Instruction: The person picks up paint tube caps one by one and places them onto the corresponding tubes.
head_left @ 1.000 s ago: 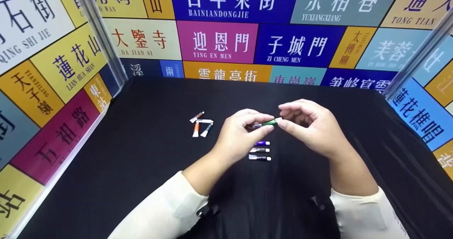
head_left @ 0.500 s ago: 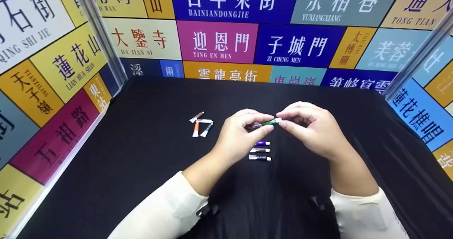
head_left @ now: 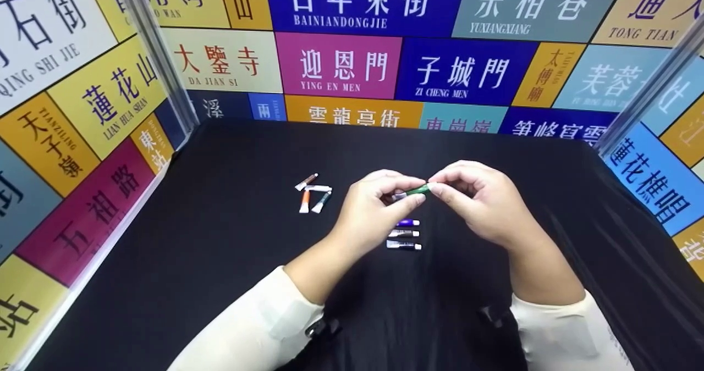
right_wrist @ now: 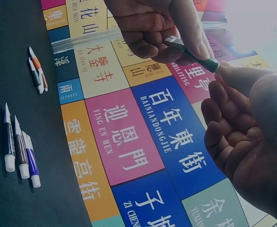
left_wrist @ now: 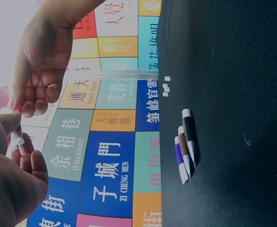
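Both hands meet over the black cloth at a small green paint tube (head_left: 416,190). My left hand (head_left: 371,203) pinches the tube's body between thumb and fingers, its flat crimped end pointing left. At the other end, the thumb and fingertips of my right hand (head_left: 487,203) pinch the cap end, and the cap is hidden behind them. In the right wrist view the green tube (right_wrist: 190,52) slants between the two hands. Below the hands lie a purple tube (head_left: 408,223), a brown tube (head_left: 406,233) and a black tube (head_left: 403,245), side by side with white caps on the right.
Left of the hands lies a loose group: an orange tube (head_left: 304,200), a dark green tube (head_left: 322,201), a whitish tube (head_left: 319,188) and a reddish-brown tube (head_left: 307,181). Small white pieces (left_wrist: 166,87) sit on the cloth in the left wrist view. Sign-covered panels (head_left: 338,66) enclose the table.
My right hand's fingers have closed from a spread pose onto the tube's white cap, and the hand has shifted slightly left. The left hand and tube stay put.
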The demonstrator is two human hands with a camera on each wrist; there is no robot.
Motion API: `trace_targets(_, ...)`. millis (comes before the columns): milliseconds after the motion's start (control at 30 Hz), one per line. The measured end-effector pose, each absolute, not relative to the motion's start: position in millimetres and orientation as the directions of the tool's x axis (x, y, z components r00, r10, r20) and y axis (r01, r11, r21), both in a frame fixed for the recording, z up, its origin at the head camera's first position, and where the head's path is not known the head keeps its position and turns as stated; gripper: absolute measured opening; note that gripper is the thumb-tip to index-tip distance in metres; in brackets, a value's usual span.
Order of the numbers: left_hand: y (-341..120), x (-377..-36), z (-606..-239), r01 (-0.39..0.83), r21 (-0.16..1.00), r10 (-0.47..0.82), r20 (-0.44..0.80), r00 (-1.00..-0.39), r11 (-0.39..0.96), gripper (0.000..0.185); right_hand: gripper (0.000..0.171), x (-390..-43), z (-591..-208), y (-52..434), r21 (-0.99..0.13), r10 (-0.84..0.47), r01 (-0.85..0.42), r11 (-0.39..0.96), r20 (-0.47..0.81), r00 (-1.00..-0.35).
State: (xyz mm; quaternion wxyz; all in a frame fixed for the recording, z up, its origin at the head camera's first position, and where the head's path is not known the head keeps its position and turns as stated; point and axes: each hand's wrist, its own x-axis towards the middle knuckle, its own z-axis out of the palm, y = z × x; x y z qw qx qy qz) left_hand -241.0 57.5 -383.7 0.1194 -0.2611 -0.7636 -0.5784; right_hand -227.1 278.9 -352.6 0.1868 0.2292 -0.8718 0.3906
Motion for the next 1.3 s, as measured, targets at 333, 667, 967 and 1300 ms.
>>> trace_targets(333, 59, -244, -383, 0.592, 0.767, 0.251, 0.539, -0.804, 0.247, 0.021, 0.006, -228, -355, 278, -0.589, -0.223, -0.508, 0.628, 0.49, -0.843)
trace_targets(667, 58, -251, -383, 0.631, 0.718, 0.252, 0.578, -0.776, 0.295, 0.027, 0.009, -230, -355, 280, -0.641, -0.135, -0.464, 0.612, 0.493, -0.859)
trace_targets(967, 58, -260, -384, 0.643, 0.699, 0.267, 0.585, -0.766, 0.312, 0.026, 0.01, -233, -355, 285, -0.676, -0.109, -0.451, 0.583, 0.485, -0.868)
trace_targets(1300, 59, -273, -390, 0.601, 0.715, 0.281, 0.532, -0.799, 0.356, 0.024, 0.015, -242, -353, 303, -0.715, -0.045, -0.443, 0.541, 0.501, -0.864)
